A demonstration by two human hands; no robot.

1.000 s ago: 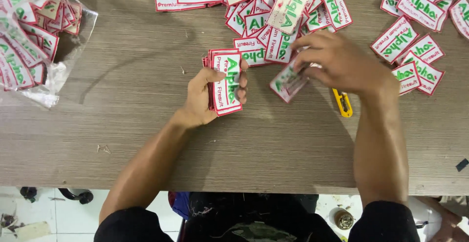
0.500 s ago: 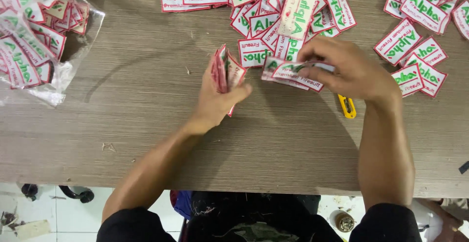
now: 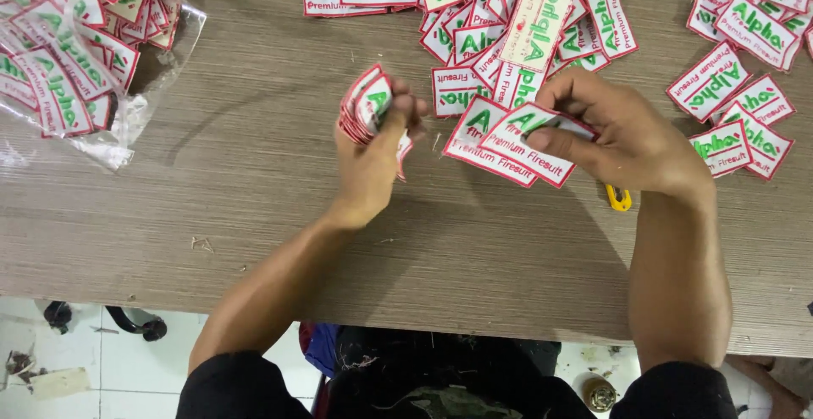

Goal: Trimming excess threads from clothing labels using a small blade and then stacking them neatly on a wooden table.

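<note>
Your left hand [image 3: 373,161] has turned its stack of patches [image 3: 366,106] from face-up to edge-on, and your right hand [image 3: 622,135] has lifted two patches [image 3: 508,144] off the pile and drawn them toward the stack

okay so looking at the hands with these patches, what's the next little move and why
Probably bring the right hand leftward and slip its two white, red-edged embroidered patches onto the stack of matching patches gripped edge-up in the left hand. The two are already lifted off the wooden table, close beside the stack.
</note>
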